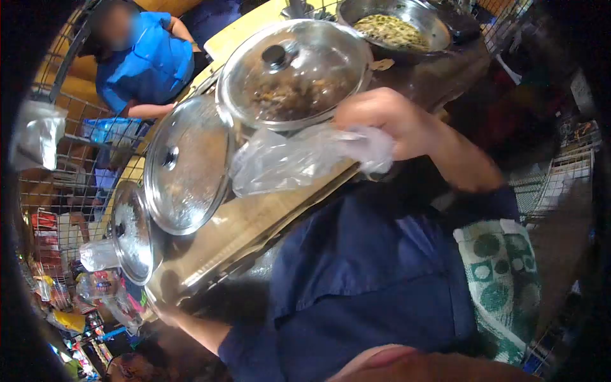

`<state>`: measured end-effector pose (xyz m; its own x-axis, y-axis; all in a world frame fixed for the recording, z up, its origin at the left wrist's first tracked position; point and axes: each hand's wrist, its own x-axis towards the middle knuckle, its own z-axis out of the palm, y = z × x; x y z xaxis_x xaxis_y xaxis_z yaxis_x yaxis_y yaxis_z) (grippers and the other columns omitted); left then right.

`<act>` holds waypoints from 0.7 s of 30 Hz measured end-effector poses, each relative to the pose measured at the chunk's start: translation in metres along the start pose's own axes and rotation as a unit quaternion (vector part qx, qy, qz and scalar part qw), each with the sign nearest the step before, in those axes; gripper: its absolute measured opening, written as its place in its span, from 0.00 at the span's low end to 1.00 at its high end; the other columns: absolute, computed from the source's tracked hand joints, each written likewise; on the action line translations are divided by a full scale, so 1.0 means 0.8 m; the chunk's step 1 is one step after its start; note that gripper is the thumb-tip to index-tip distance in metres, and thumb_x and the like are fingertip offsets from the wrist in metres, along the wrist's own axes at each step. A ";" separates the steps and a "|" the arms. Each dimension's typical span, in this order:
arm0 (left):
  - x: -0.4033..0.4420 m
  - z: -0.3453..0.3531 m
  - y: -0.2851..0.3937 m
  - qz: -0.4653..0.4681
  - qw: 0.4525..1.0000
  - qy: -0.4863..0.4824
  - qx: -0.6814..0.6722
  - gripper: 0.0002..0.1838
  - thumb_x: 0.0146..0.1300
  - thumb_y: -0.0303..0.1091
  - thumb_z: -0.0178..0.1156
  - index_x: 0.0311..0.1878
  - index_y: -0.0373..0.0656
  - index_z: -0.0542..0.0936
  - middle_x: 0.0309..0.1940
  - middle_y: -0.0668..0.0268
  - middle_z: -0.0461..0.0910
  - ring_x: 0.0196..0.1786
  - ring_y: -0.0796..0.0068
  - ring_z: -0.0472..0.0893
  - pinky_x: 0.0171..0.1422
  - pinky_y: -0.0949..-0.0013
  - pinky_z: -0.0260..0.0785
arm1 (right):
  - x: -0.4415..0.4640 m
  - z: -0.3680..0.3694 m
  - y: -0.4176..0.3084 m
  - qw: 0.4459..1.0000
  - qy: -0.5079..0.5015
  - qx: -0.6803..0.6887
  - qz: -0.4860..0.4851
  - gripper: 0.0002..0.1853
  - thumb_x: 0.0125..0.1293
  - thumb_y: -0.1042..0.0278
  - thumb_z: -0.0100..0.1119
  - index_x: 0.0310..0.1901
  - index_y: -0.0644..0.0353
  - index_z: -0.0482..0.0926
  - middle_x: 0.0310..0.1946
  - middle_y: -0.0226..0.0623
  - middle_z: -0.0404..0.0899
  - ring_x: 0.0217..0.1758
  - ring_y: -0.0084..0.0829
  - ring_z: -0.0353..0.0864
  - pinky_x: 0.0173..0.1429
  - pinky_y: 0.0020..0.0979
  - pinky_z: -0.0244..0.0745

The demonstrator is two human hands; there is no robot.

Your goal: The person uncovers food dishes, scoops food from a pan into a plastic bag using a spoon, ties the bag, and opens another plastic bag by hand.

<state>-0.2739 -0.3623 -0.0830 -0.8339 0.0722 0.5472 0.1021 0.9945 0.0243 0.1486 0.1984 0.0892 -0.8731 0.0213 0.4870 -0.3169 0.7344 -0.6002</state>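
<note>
My right hand (pixel 382 120) is closed around the gathered end of a clear plastic bag (pixel 286 159). The bag hangs to the left above the counter edge, in front of the lidded pots; whether anything is inside I cannot make out. At the lower left, my left hand (pixel 164 311) is by the counter's near edge, below the smallest pot lid (pixel 132 232). Its fingers are dark and blurred. Close to the bag stand a large pot with a glass lid (pixel 305 57) over brown food and a second glass lid (pixel 191 165) with a black knob.
An uncovered metal pan (pixel 439 32) of greenish food sits at the back. A brown covered counter (pixel 248 223) runs diagonally. Wire mesh (pixel 70 165) lines the left side. Behind the pots is a person in a blue shirt (pixel 146 60). A green-white towel (pixel 499 280) hangs at right.
</note>
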 end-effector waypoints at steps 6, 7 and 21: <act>-0.135 -0.147 0.164 0.263 0.921 0.284 -0.039 0.08 0.58 0.30 0.48 0.35 0.36 0.74 0.30 0.56 0.77 0.36 0.54 0.77 0.42 0.56 0.69 | -0.147 -0.089 0.040 0.989 0.094 0.003 0.110 0.13 0.46 0.70 0.65 0.35 0.61 0.76 0.29 0.36 0.77 0.31 0.28 0.77 0.34 0.29 0.71; -0.153 -0.159 0.204 0.245 0.928 0.262 -0.107 0.10 0.60 0.31 0.48 0.39 0.36 0.75 0.34 0.58 0.78 0.39 0.54 0.76 0.45 0.58 0.69 | -0.179 -0.106 0.050 0.981 0.087 0.032 0.171 0.16 0.43 0.71 0.68 0.36 0.60 0.76 0.32 0.35 0.77 0.34 0.27 0.77 0.37 0.29 0.71; -0.337 -0.228 0.793 0.692 0.637 -0.066 -0.334 0.16 0.48 0.34 0.54 0.43 0.45 0.73 0.42 0.65 0.72 0.49 0.65 0.71 0.47 0.64 0.65 | -0.317 -0.196 0.110 0.914 0.235 0.109 0.313 0.21 0.48 0.77 0.65 0.46 0.63 0.72 0.39 0.32 0.77 0.42 0.26 0.75 0.47 0.30 0.72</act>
<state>0.1144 0.2349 -0.0626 0.2712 0.8935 0.3580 0.9598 -0.2791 -0.0304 0.4000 0.3639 0.0126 -0.6691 0.7179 0.1922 0.0795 0.3264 -0.9419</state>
